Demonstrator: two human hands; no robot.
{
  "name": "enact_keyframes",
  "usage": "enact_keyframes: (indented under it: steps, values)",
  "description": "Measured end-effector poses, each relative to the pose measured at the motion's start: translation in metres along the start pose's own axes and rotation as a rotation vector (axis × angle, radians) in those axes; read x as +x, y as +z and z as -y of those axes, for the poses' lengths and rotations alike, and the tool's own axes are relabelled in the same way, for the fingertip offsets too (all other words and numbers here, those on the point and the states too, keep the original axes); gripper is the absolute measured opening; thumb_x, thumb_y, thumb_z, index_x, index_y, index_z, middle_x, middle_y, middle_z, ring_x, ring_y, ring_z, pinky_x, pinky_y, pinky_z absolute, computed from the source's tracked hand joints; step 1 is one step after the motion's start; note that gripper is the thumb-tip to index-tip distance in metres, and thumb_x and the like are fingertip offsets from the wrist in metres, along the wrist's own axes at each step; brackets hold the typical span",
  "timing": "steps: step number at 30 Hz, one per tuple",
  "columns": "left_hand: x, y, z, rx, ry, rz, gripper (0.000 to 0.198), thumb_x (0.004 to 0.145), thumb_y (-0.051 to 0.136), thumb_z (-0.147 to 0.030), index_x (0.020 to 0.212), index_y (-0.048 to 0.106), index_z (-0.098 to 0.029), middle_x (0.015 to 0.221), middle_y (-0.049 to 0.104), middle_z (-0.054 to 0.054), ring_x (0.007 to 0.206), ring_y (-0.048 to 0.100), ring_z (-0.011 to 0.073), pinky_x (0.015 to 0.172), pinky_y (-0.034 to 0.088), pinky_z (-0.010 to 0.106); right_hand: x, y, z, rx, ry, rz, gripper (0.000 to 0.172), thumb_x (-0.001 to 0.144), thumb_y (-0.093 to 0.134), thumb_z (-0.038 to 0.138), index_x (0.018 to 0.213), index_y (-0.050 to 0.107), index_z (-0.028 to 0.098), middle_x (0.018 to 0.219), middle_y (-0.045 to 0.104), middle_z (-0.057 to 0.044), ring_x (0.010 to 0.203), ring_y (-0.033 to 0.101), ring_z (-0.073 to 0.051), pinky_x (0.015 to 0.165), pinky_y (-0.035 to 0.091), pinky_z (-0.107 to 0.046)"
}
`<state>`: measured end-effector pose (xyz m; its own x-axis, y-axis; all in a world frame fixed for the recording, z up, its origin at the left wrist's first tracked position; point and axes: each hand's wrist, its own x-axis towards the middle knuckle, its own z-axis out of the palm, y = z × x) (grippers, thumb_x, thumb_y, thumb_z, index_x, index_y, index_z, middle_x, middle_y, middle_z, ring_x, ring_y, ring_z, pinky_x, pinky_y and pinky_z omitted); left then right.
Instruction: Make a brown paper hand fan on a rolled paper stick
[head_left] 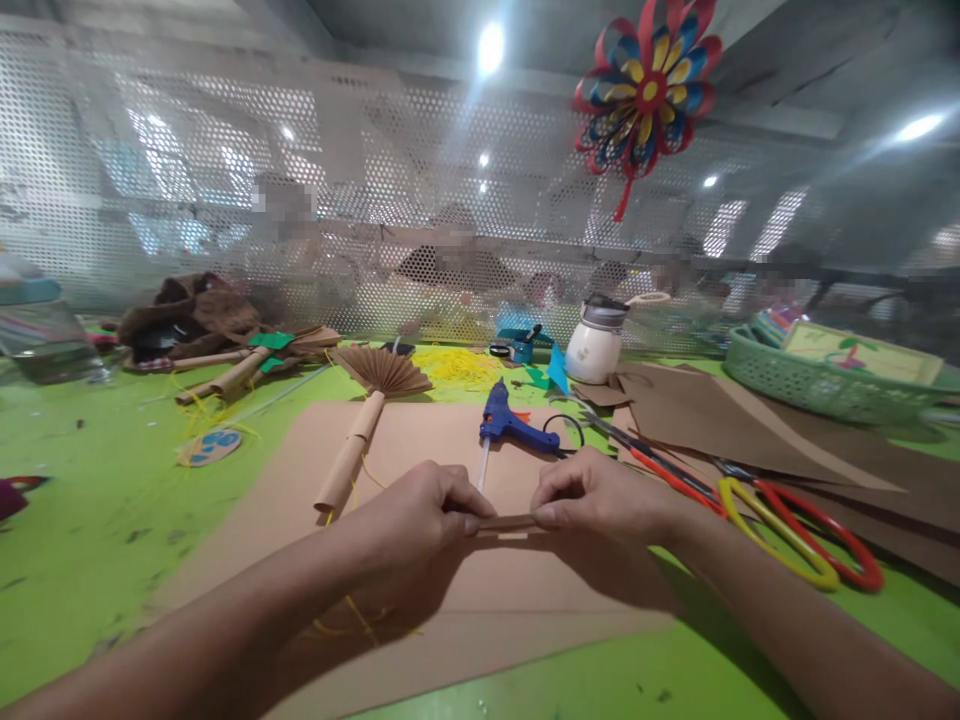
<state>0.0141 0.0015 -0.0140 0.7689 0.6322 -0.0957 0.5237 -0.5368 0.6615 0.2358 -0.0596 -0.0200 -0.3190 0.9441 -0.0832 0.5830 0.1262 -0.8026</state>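
Note:
Between both hands, a narrow folded strip of brown paper [508, 522] is pinched at its two ends, just above a large brown paper sheet [405, 590]. My left hand [429, 505] grips the strip's left end between thumb and fingers, and my right hand [592, 495] has the right end the same way. Just beyond them a blue glue gun [517, 425] lies on its side, with a pale glue stick [484, 464] pointing toward my left hand. Left of it rests a rolled paper tube [351, 455] topped by a pleated paper fan [382, 371].
Scissors with red and yellow handles [780, 530] and brown sheets [720, 420] lie at right, before a green basket [825, 385]. Behind stand a white jug [596, 345] and yellow paper shreds [454, 367]. A perforated screen [360, 200] closes the far side; a paper flower [651, 92] hangs above.

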Motion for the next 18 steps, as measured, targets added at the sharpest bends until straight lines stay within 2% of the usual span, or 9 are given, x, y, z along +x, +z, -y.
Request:
enact_keyframes:
  steps: [6, 10, 12, 15, 18]
  values:
    - [0.000, -0.002, 0.002, -0.018, 0.021, 0.038, 0.031, 0.073, 0.051, -0.019, 0.092, 0.076, -0.024, 0.076, 0.059, 0.001, 0.075, 0.054, 0.0161, 0.068, 0.040, 0.024, 0.000, -0.003, 0.000, -0.048, -0.050, 0.052, 0.016, 0.080, 0.058, 0.019, 0.082, 0.073, 0.015, 0.073, 0.062, -0.001, 0.068, 0.052, -0.013, 0.064, 0.041, -0.024]
    - [0.001, -0.003, 0.003, -0.063, 0.027, 0.056, 0.028, 0.074, 0.052, -0.024, 0.091, 0.075, -0.021, 0.078, 0.061, 0.001, 0.076, 0.055, 0.0163, 0.068, 0.042, 0.024, 0.001, -0.002, -0.003, -0.025, -0.071, 0.062, 0.015, 0.081, 0.058, 0.020, 0.083, 0.073, 0.015, 0.073, 0.062, -0.001, 0.068, 0.053, -0.012, 0.065, 0.041, -0.024]
    - [0.001, -0.002, 0.006, -0.136, -0.008, 0.073, 0.028, 0.075, 0.053, -0.029, 0.091, 0.073, -0.017, 0.076, 0.063, 0.002, 0.070, 0.056, 0.0159, 0.064, 0.043, 0.024, 0.001, -0.001, -0.004, 0.004, -0.053, 0.064, 0.015, 0.081, 0.059, 0.022, 0.083, 0.072, 0.015, 0.072, 0.062, -0.001, 0.067, 0.053, -0.012, 0.063, 0.041, -0.024]
    - [0.002, 0.000, 0.010, -0.228, -0.067, 0.085, 0.028, 0.074, 0.055, -0.034, 0.085, 0.070, -0.014, 0.067, 0.063, 0.002, 0.059, 0.055, 0.0145, 0.056, 0.042, 0.024, 0.000, 0.000, -0.003, 0.066, -0.018, 0.076, 0.016, 0.081, 0.060, 0.024, 0.082, 0.072, 0.014, 0.071, 0.060, -0.001, 0.064, 0.052, -0.011, 0.060, 0.041, -0.023]
    - [0.003, 0.002, 0.012, -0.202, -0.066, 0.073, 0.025, 0.075, 0.055, -0.035, 0.075, 0.067, -0.014, 0.065, 0.064, 0.002, 0.060, 0.055, 0.0147, 0.056, 0.041, 0.024, -0.001, -0.001, -0.001, 0.069, -0.002, 0.081, 0.017, 0.081, 0.060, 0.025, 0.082, 0.072, 0.014, 0.071, 0.060, -0.001, 0.063, 0.051, -0.011, 0.059, 0.041, -0.023]
